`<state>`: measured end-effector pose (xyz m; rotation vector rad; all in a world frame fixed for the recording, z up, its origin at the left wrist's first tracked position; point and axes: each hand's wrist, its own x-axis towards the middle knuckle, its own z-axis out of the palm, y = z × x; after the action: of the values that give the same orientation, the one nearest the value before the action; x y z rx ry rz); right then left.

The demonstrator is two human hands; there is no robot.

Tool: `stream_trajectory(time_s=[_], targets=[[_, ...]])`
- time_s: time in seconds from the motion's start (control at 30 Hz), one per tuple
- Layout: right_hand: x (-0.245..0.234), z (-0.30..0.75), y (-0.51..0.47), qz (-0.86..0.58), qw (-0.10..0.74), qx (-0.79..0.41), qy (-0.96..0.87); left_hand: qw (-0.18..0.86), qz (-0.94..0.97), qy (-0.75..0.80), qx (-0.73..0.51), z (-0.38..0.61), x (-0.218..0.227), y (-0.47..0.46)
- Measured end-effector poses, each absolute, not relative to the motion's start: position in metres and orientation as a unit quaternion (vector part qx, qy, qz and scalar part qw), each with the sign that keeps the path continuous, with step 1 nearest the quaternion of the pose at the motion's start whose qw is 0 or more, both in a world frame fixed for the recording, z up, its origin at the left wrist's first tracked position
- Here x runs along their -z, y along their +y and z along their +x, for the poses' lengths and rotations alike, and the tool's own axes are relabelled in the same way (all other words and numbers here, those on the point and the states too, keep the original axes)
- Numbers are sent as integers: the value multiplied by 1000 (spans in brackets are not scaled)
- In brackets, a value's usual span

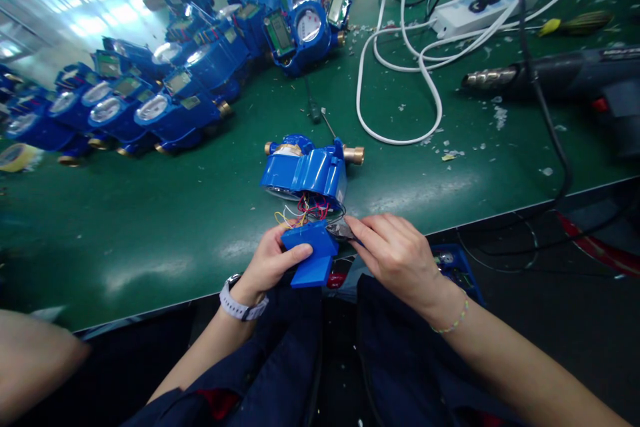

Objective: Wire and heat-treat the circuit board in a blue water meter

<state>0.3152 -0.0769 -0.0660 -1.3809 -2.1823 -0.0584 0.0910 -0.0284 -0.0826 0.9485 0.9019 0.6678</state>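
A blue water meter with brass end fittings lies on its side near the table's front edge. Thin red, white, yellow and black wires run from its open end to a blue plastic cover. My left hand grips this cover, thumb flat on its face. In my right hand is a pair of small cutting pliers, their dark jaws at the cover's right edge by the wires. The handles are mostly hidden by my fingers.
Several blue meters crowd the back left. A screwdriver lies behind the meter. At the right are a heat gun, a white power strip, looped white cable and plastic scraps. Another person's arm shows at lower left.
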Motion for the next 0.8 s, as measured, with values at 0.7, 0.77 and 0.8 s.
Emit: stream_trajectory(time_s=[0.7,0.77,0.8], targets=[[65,336,-99,-588,444,-244,-630,703,475,437,-299,94,81,-31],[59,344,-103,-580,410,-272,-649,683,497,442,-302,97,79,-31],[57,347,-104,-574,384,-277,-668,667,514,445,-303,98,78,-32]])
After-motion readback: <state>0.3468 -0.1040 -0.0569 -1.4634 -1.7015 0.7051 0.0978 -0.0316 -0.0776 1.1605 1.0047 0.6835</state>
